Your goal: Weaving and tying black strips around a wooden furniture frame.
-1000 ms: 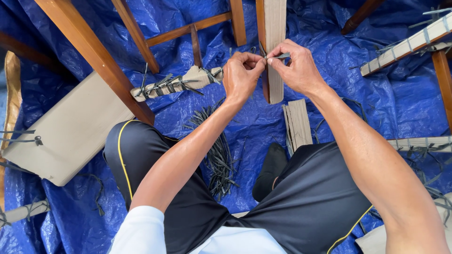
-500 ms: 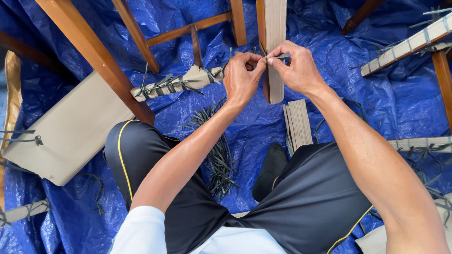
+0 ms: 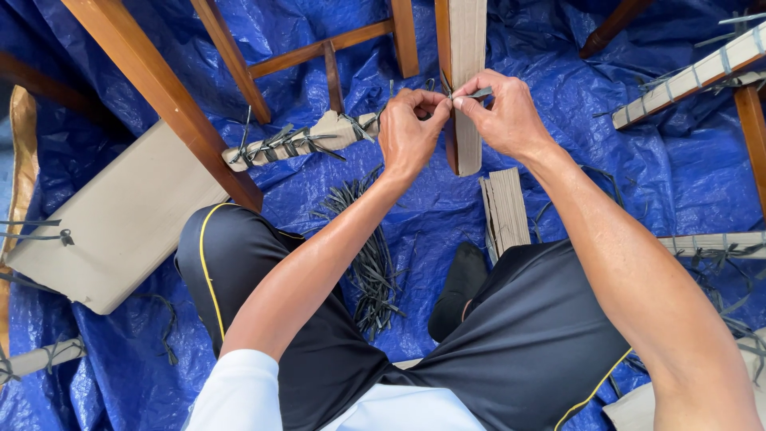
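A wooden chair leg wrapped in beige cardboard runs down from the top edge at the middle. My left hand and my right hand meet at it, side by side. Each pinches an end of a thin dark strap that goes round the wrapped leg. A pile of loose dark straps lies on the blue tarp below my left forearm. A short stack of folded cardboard lies just below the wrapped leg.
I sit on the tarp in black shorts. Bare brown chair legs slant across the upper left. A strap-tied cardboard bundle and a large flat cardboard piece lie at left. More wrapped legs sit at right.
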